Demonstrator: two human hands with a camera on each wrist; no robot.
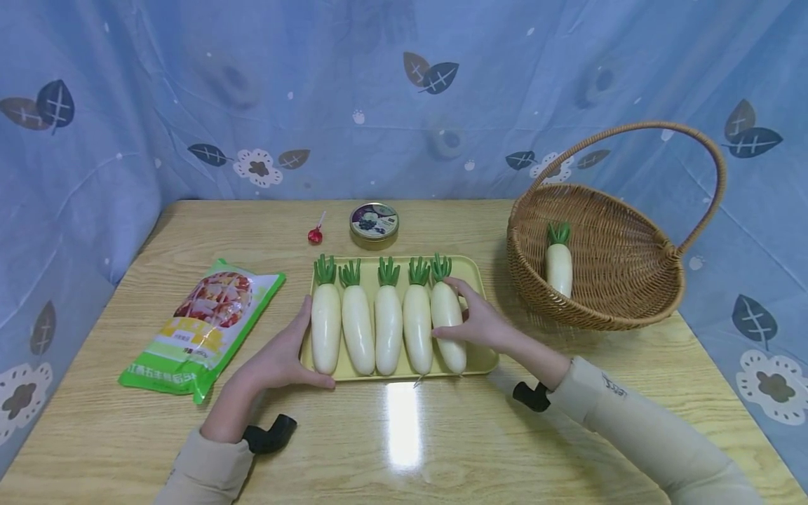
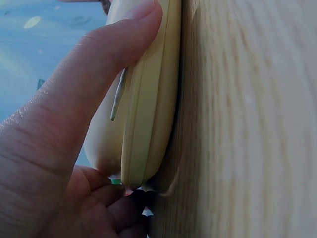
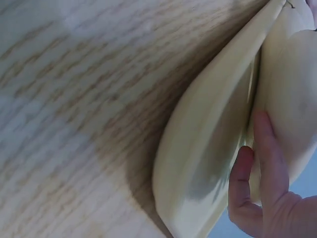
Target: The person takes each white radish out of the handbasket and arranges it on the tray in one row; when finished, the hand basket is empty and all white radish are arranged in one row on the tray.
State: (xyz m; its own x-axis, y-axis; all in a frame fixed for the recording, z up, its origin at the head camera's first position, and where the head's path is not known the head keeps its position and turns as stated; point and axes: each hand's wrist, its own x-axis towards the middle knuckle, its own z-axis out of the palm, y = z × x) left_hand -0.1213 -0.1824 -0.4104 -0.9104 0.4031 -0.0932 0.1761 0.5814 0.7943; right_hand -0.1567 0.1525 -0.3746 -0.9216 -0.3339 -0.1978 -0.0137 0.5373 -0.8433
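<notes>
Several white radishes with green tops lie side by side on a pale yellow tray in the head view. My left hand grips the tray's near left corner. In the left wrist view its thumb presses the tray's rim and the other fingers curl around the corner. My right hand holds the rightmost white radish, thumb on its left side and fingers by its top and right side. The right wrist view shows fingers between that radish and the tray's edge.
A wicker basket with a tall handle stands at right, another white radish inside. Behind the tray are a round tin and a red lollipop. At left lies a green food packet. Blue curtain hangs behind the table.
</notes>
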